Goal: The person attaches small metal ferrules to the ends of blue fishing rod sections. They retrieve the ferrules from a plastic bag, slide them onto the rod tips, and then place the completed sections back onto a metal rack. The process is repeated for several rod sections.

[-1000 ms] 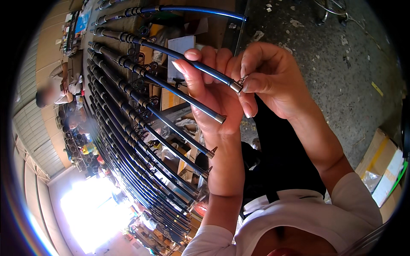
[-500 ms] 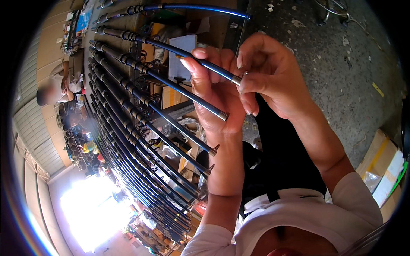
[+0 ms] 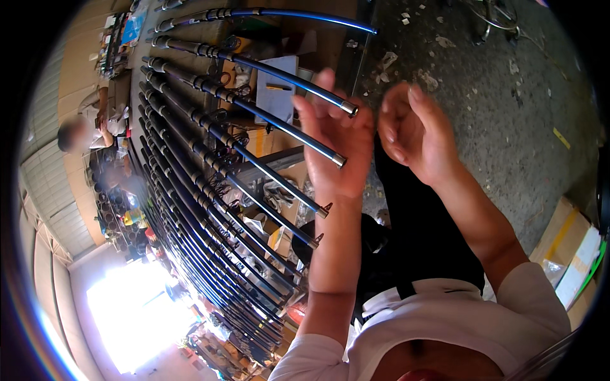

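A row of dark blue fishing rods juts from the left toward me, with silver metal ends. My left hand is open behind and below the ends of two of them, thumb and fingers apart. The upper of these rods crosses in front of its fingers; the lower rod crosses the palm. Whether the hand touches either rod, I cannot tell. To the right of the rod ends, my right hand is held up, thumb stretched away from loosely curled fingers, with nothing visible in it. Small forked fittings stick out from some lower rod ends.
Beneath the rods lie a white sheet with a pen, cardboard boxes and loose parts. Cardboard stands at the lower right on a speckled floor littered with scraps. A metal-legged stand is at the top right. Another person is at far left.
My right hand has let go of the upper rod's end and drawn back to the right. My left fingers have loosened from that rod and spread. The view has shifted slightly.
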Available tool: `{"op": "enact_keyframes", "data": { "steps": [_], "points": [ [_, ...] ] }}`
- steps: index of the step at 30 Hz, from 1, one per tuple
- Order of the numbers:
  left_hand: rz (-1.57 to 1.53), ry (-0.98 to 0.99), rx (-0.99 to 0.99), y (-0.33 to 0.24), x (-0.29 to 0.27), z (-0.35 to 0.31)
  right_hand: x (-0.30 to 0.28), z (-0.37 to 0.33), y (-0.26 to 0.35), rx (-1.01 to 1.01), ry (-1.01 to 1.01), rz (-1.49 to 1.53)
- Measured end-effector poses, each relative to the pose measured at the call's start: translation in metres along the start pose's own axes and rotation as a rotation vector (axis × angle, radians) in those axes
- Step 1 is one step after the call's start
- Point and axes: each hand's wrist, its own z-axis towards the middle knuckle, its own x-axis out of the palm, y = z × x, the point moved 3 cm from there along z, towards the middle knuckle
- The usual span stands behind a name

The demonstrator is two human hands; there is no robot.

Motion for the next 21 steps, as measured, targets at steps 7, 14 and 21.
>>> {"op": "enact_keyframes", "data": {
  "steps": [7, 14, 21],
  "points": [
    [0.293, -0.361, -0.214, 0.02, -0.102, -0.095, -0.047, -0.052, -0.036, 0.242, -0.304, -0.358],
    [1.001, -0.188, -0.472, -0.031, -0.079, -0.258, -0.088, -0.112, -0.051, 0.367, -0.25, -0.447],
    [0.906, -0.302, -0.038, -0.131, -0.02, -0.407, -0.077, -0.121, -0.046, 0.411, -0.127, -0.583]
  ]
}}
